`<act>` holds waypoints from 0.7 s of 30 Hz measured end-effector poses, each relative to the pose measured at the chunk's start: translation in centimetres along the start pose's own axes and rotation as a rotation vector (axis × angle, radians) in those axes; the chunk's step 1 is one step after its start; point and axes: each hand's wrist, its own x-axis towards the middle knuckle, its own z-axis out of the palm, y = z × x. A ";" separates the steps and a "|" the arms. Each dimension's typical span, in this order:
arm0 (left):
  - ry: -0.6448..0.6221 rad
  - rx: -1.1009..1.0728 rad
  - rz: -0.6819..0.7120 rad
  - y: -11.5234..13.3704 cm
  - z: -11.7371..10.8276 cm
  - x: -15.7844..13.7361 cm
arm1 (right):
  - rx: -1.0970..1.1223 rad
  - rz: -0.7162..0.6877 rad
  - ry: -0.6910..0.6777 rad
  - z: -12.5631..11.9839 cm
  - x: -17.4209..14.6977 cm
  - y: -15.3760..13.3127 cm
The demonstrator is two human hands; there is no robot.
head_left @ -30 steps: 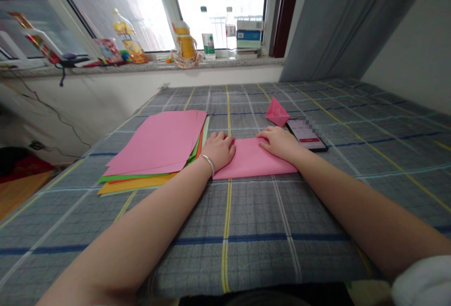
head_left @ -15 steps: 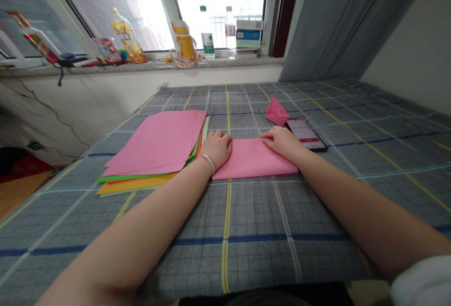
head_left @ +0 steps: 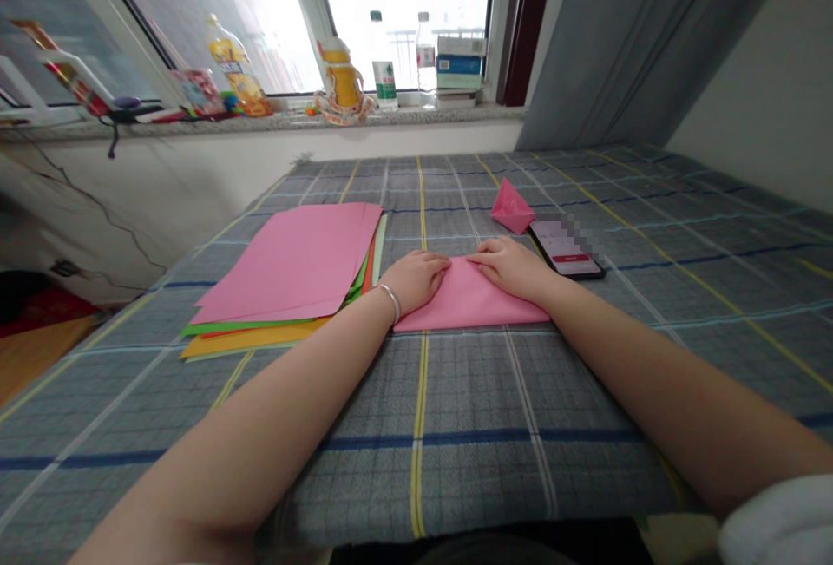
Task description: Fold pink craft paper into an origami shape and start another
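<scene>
A folded sheet of pink paper (head_left: 478,300) lies flat on the plaid cloth in front of me, its long side running left to right. On its far left part rests my left hand (head_left: 416,277), fingers stretched inward along the far edge; a silver bangle circles that wrist. My right hand (head_left: 511,266) lies on the far right part, fingers extended towards the left hand, with a small gap between the two. Both palms face down, and the paper's far corners are hidden under them.
Left of the hands is a stack of coloured paper (head_left: 292,261), pink on top. A folded pink paper shape (head_left: 512,207) stands beyond the right hand, beside a phone (head_left: 567,251). Bottles, including a yellow one (head_left: 343,79), and boxes (head_left: 459,66) line the windowsill.
My left hand has slid right along the paper's far edge with its fingers straightening. My right hand has shifted slightly left, so the hands are closer together.
</scene>
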 end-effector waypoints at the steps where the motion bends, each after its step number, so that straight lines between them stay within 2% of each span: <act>1: -0.003 -0.005 0.004 0.1 -0.1 -0.1 | -0.014 0.003 -0.008 0.0 0.0 -0.1; 8: -0.085 0.030 -0.015 1.1 -0.8 -0.3 | -0.021 0.058 -0.132 -0.6 -0.2 -1.6; 14: -0.144 0.096 -0.027 2.1 -0.4 -0.4 | 0.005 0.093 -0.220 -0.4 -0.4 -2.0; 21: -0.088 0.127 -0.056 2.8 0.3 -1.2 | -0.006 0.128 -0.234 0.2 -1.0 -2.4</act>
